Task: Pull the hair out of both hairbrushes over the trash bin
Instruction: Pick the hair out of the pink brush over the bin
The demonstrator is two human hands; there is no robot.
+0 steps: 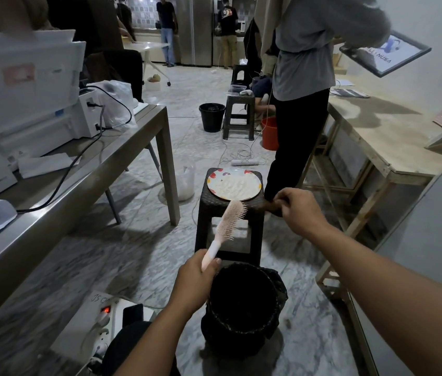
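Floor w/ black trash bin [242, 302] at the person's feet, dark stool [229, 210] just beyond it carrying a plate [234, 184]. Left hand [196, 280], fingers clenched on the handle, holds the pink hairbrush [228, 226] tilted up over the bin's far rim. Right hand [299, 210] is off to the side w/ fingers pinched together; can't tell if hair's in them. Looks partway: bristles look mostly bare, 2nd brush not in view. Open room btwn stool and counter [84, 169] on the left.

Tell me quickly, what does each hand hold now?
Left hand: grips the white handle of the pink plastic hairbrush.
Right hand: fingers curled and pinched; any hair between them cannot be told.
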